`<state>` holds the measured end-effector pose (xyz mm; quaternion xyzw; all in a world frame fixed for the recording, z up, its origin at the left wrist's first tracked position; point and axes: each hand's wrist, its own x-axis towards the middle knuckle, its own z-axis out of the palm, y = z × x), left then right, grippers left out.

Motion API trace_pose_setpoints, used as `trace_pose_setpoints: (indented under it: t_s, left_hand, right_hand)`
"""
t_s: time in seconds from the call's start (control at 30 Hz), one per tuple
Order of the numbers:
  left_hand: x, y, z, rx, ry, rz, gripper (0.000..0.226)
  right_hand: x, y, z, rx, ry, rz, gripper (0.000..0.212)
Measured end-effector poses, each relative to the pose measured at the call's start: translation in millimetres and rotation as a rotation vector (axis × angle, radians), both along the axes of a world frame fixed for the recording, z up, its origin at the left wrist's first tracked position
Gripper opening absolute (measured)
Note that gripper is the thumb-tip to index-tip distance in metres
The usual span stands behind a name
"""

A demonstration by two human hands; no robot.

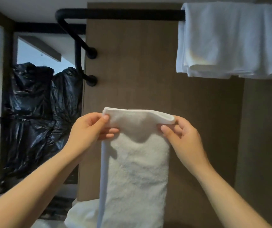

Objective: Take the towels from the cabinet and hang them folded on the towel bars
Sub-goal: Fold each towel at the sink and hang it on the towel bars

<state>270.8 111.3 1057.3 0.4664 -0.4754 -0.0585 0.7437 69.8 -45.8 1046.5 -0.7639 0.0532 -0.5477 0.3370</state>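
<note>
Head view. The left hand (91, 127) and the right hand (181, 130) each pinched an upper corner of a white terry hand towel (137, 165), thumbs in front and fingers behind, holding it taut at the centre of the frame. The towel hung lengthwise as a narrow folded strip, its top edge turned over, its lower end running out of view at 6 o'clock. At 12 o'clock ran the black towel bar (123, 14), bare along its left span. At 1 o'clock a folded white towel (230, 40) was already draped over that bar. At 9 o'clock stood black plastic bags (38, 112). By judgement, one towel was hung and the held one not yet placed; the cabinet was not in view.
</note>
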Motion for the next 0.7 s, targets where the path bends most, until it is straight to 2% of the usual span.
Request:
trace_pose_setpoints:
  t_s: [0.2,0.37,0.53,0.7]
  left_hand:
    - [4,18,26,-0.125,-0.122,0.018,0.027]
    - [8,25,55,-0.2,-0.374,0.146,0.02]
    - [20,22,97,-0.262,-0.702,0.414,0.018]
    - [23,14,146,-0.338,-0.751,0.511,0.021]
  right_hand:
    - [8,15,18,-0.37,0.023,-0.217,0.06]
    - [18,25,45,-0.609,0.101,-0.431,0.082]
    - [24,32,90,-0.711,0.072,-0.563,0.087]
    - [27,38,141,-0.78,0.026,-0.602,0.081]
